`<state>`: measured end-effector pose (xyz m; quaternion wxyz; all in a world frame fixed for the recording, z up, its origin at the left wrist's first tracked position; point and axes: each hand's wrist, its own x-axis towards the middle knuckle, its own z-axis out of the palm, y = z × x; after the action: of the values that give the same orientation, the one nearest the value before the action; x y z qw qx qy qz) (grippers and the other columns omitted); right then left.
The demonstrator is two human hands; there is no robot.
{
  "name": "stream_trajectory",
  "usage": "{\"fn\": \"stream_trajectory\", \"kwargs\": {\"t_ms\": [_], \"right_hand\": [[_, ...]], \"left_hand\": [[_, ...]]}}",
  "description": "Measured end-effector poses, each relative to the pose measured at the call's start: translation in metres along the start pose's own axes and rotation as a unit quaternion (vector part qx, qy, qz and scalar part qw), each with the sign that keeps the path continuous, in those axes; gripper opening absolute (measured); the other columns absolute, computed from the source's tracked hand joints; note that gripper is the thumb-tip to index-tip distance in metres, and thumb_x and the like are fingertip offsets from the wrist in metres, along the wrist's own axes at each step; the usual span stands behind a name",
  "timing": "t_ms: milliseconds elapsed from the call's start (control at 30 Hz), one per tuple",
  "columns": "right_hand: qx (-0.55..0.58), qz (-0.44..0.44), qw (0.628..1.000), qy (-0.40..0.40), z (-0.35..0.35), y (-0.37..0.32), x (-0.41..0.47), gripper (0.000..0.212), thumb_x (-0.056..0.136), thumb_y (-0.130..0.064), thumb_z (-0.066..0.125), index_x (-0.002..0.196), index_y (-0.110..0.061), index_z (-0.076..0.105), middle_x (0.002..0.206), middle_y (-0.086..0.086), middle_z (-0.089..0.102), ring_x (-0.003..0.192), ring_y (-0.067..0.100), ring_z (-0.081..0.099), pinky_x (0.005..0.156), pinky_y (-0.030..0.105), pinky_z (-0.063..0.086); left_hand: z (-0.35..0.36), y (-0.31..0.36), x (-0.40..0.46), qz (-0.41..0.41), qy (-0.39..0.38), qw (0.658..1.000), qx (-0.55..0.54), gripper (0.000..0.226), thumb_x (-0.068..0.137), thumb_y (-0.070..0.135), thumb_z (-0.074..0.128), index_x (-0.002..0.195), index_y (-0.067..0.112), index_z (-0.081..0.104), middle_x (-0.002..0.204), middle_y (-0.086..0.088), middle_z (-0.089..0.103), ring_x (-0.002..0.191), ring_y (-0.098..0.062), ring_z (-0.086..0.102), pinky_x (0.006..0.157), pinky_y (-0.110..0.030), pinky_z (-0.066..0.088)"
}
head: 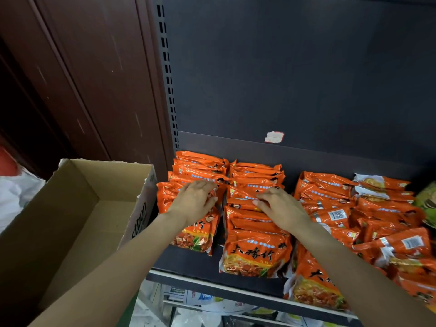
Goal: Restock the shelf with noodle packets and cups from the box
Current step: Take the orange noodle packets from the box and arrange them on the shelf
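Orange plastic noodle packets [257,253] stand in rows across the dark metal shelf [188,261], packed from its back wall to its front edge. The left hand [195,200] rests flat, fingers straight, on the leftmost row; the right hand [280,208] pinches a packet top in the next row. The brown cardboard box [70,208] (open-topped) sits just beside the shelf's left edge.
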<state>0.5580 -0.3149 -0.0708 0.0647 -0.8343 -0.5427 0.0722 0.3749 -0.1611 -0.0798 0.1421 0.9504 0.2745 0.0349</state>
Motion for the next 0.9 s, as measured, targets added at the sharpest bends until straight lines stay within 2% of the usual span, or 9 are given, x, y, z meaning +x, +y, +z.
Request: {"fn": "stream_trajectory", "kwargs": {"t_ms": [100, 233, 400, 467, 600, 667, 733, 833, 900], "right_hand": [[0.008, 0.0, 1.0, -0.022, -0.004, 0.0, -0.001, 0.046, 0.098, -0.044, 0.04, 0.137, -0.022, 0.047, 0.134, 0.001, 0.05, 0.125, 0.019, 0.046, 0.101, 0.033, 0.041], [-0.013, -0.036, 0.999, -0.004, -0.01, -0.007, -0.002, 0.04, 0.095, -0.032, 0.052, 0.134, -0.028, 0.05, 0.127, -0.003, 0.052, 0.121, 0.016, 0.048, 0.096, 0.03, 0.041], [-0.024, 0.019, 0.998, 0.048, -0.005, -0.012, -0.003, 0.013, 0.094, -0.015, 0.054, 0.102, -0.017, 0.065, 0.102, -0.001, 0.058, 0.095, 0.017, 0.06, 0.075, 0.029, 0.049], [0.035, 0.048, 0.996, 0.07, -0.002, -0.007, -0.004, 0.007, 0.093, -0.012, 0.055, 0.091, -0.014, 0.062, 0.095, 0.0, 0.056, 0.088, 0.018, 0.06, 0.071, 0.027, 0.046], [0.168, 0.087, 0.975, 0.118, -0.001, 0.0, -0.009, 0.015, 0.092, -0.007, 0.055, 0.078, -0.013, 0.052, 0.088, 0.001, 0.052, 0.075, 0.012, 0.052, 0.061, 0.015, 0.036], [0.183, 0.102, 0.97, 0.121, -0.001, 0.002, -0.01, 0.014, 0.092, -0.007, 0.055, 0.08, -0.012, 0.052, 0.092, 0.002, 0.052, 0.078, 0.011, 0.052, 0.063, 0.013, 0.035], [0.143, 0.108, 0.98, 0.087, -0.004, 0.003, -0.011, 0.006, 0.091, -0.003, 0.055, 0.089, -0.009, 0.057, 0.102, 0.005, 0.052, 0.092, 0.018, 0.056, 0.074, 0.017, 0.04], [0.038, 0.101, 0.993, 0.047, -0.014, 0.002, -0.015, 0.043, 0.089, -0.007, 0.058, 0.13, -0.014, 0.048, 0.127, 0.007, 0.046, 0.118, 0.023, 0.047, 0.092, 0.031, 0.047], [0.024, 0.057, 0.996, 0.068, -0.019, -0.001, -0.019, 0.056, 0.09, -0.017, 0.06, 0.14, -0.027, 0.037, 0.129, 0.001, 0.044, 0.12, 0.019, 0.045, 0.092, 0.035, 0.049]], "left_hand": [[-0.002, 0.002, -0.001, 0.009, 0.006, 1.0, 0.018, 0.046, 0.1, 0.035, 0.037, 0.144, 0.023, 0.035, 0.152, 0.003, 0.031, 0.141, -0.017, 0.024, 0.117, -0.037, 0.014], [-0.001, 0.01, 0.001, 0.05, 0.012, 0.999, -0.011, 0.036, 0.098, 0.028, 0.044, 0.133, 0.02, 0.051, 0.142, 0.003, 0.042, 0.132, -0.016, 0.034, 0.112, -0.035, 0.029], [0.002, 0.026, 0.009, 0.03, -0.05, 0.99, -0.131, 0.032, 0.097, 0.022, 0.05, 0.127, 0.013, 0.056, 0.123, -0.007, 0.06, 0.113, -0.021, 0.056, 0.097, -0.035, 0.047], [0.001, 0.03, 0.015, 0.005, -0.07, 0.986, -0.154, 0.033, 0.095, 0.022, 0.053, 0.126, 0.011, 0.057, 0.12, -0.008, 0.063, 0.11, -0.021, 0.06, 0.095, -0.036, 0.049], [-0.001, 0.043, 0.03, -0.022, -0.091, 0.982, -0.164, 0.039, 0.089, 0.022, 0.064, 0.125, 0.009, 0.058, 0.122, -0.01, 0.063, 0.11, -0.023, 0.06, 0.097, -0.035, 0.048], [0.0, 0.048, 0.036, -0.039, -0.079, 0.985, -0.152, 0.039, 0.088, 0.019, 0.064, 0.126, 0.01, 0.057, 0.121, -0.011, 0.063, 0.108, -0.025, 0.061, 0.096, -0.037, 0.049], [0.002, 0.051, 0.04, -0.039, -0.057, 0.99, -0.119, 0.028, 0.09, 0.012, 0.06, 0.118, 0.013, 0.062, 0.114, -0.01, 0.065, 0.101, -0.026, 0.063, 0.09, -0.039, 0.052], [0.004, 0.058, 0.041, 0.002, -0.025, 0.998, -0.059, 0.026, 0.091, 0.001, 0.05, 0.105, 0.015, 0.065, 0.102, -0.009, 0.066, 0.09, -0.027, 0.064, 0.079, -0.037, 0.055], [0.004, 0.065, 0.042, 0.05, -0.011, 0.999, -0.002, 0.026, 0.09, -0.004, 0.048, 0.097, 0.016, 0.064, 0.089, -0.004, 0.064, 0.085, -0.026, 0.063, 0.08, -0.033, 0.05]]}}
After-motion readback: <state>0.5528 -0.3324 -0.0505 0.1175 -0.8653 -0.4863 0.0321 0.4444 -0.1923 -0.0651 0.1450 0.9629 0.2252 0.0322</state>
